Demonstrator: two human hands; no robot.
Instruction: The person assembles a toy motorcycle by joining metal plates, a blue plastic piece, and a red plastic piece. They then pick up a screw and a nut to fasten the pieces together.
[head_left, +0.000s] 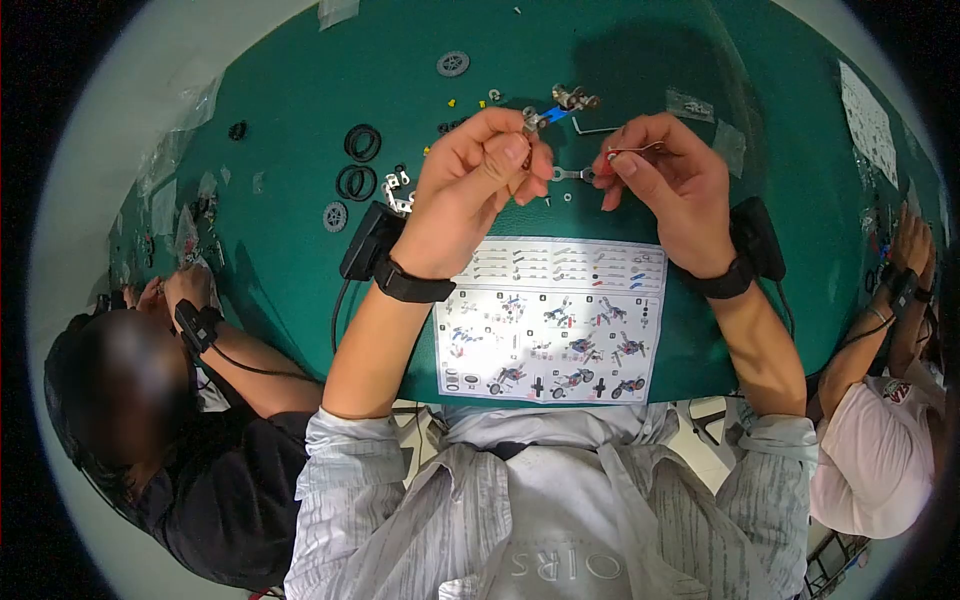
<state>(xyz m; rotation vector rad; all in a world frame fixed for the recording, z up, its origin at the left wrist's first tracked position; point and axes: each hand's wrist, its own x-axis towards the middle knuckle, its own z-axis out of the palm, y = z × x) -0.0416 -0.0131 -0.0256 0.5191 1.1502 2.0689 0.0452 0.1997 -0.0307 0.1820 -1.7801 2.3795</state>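
My left hand is raised over the green table and pinches a small assembly of grey metal parts with a blue piece between thumb and fingers. My right hand is beside it, a little to the right, and grips a thin bent metal rod. A small flat grey link with a ring end sits between the two hands, close to the right fingertips. Both wrists wear black bands. A printed instruction sheet lies on the table just below my hands.
Black rubber tyres, a grey wheel, an Allen key and small loose parts lie on the far half of the table. Plastic bags lie at the right. One person sits at my left, another at my right.
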